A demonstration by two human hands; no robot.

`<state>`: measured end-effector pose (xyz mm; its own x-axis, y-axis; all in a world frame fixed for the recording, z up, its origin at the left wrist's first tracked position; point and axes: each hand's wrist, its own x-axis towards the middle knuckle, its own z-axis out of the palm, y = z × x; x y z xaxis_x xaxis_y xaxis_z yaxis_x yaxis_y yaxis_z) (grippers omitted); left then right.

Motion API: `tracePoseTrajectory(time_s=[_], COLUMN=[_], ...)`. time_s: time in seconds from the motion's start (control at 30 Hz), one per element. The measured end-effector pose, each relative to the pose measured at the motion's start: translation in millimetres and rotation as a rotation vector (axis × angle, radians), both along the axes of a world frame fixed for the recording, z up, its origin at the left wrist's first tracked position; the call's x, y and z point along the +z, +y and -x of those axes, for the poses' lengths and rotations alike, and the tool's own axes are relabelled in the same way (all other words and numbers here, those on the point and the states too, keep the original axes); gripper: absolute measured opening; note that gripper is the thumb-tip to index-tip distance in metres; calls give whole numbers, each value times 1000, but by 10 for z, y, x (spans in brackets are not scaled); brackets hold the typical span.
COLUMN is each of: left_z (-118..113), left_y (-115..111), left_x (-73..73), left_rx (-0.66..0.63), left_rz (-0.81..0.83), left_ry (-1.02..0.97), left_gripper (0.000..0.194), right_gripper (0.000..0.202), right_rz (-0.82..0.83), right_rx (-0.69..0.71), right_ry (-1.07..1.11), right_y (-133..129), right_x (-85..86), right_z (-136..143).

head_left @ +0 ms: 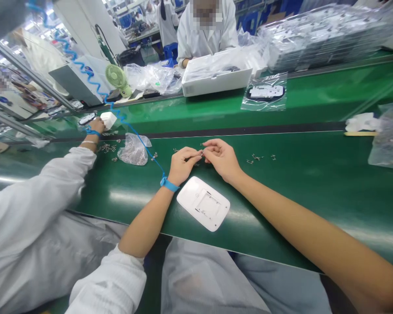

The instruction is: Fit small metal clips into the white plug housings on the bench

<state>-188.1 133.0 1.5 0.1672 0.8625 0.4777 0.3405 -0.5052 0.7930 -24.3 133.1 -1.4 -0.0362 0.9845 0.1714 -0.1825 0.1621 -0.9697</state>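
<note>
With your left hand (182, 165) and right hand (224, 161) pinching a tiny silvery metal piece (201, 153) just beyond the white, rounded plastic panel (203, 203) on the glossy green worktop (314, 174), a slipping fingertip could drop it among similar loose pieces (256, 157).

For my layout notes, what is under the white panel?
The white panel lies on the green tabletop; whatever is directly beneath it is covered and cannot be seen.

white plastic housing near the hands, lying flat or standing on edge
Lying flat: the white plastic housing rests on the green work surface, its recessed face turned up.
</note>
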Motion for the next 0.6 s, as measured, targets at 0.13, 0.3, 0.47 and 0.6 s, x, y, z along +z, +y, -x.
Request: tracePoseTrajectory(time_s=[0.13,0.3,0.47,0.6], left_z=[6,47,75,95], left_y=[0,7,-96,-401], left_x=[0,11,178,413], left_rx=[60,204,319,44], left_rz=[-30,64,61,12], left_ry=[103,341,453,455], left_gripper=[5,6,18,29], right_gripper=[15,10,10,13], right_rz=[-53,-71,-293,-338], right_rx=[-107,-86,-68,-39], right_ry=[-314,-434,-641,-620], right_y=[29,71,-83,-480], right_x=[-33,19,232,404], right_z=[-38,-110,-217,-390])
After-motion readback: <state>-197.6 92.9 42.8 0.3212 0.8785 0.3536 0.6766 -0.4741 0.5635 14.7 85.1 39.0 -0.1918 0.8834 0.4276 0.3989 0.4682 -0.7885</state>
